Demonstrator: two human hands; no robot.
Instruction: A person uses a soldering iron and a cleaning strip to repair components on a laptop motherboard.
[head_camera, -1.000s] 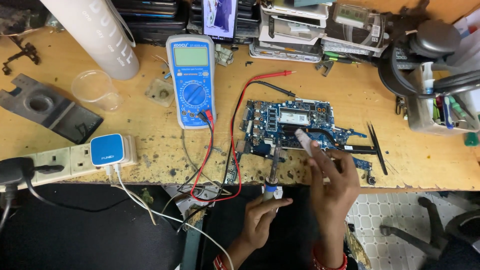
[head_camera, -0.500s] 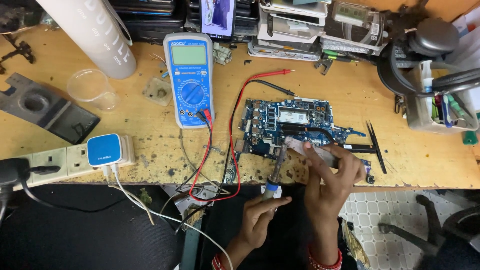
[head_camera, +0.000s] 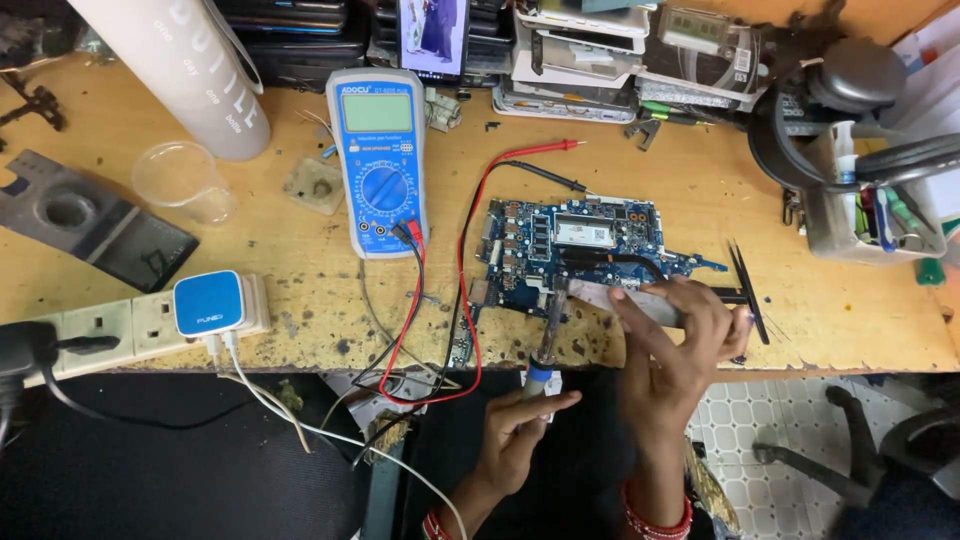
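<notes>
Right hand (head_camera: 672, 330) lowered onto blue circuit board (head_camera: 575, 245) gripping a pale tube (head_camera: 630, 300), left hand (head_camera: 520, 425) grasping soldering iron (head_camera: 545, 345) at bench edge (head_camera: 300, 360)

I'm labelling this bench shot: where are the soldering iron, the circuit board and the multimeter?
soldering iron (head_camera: 548, 335), head view, on its metal shaft.
circuit board (head_camera: 520, 245), head view, on its blue left part.
multimeter (head_camera: 384, 190), head view, on its round dial.

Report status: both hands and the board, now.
Left hand grips soldering iron, tip at blue circuit board. Right hand holds a pale tube over the board's near edge. Multimeter leads trail beside it.
</notes>
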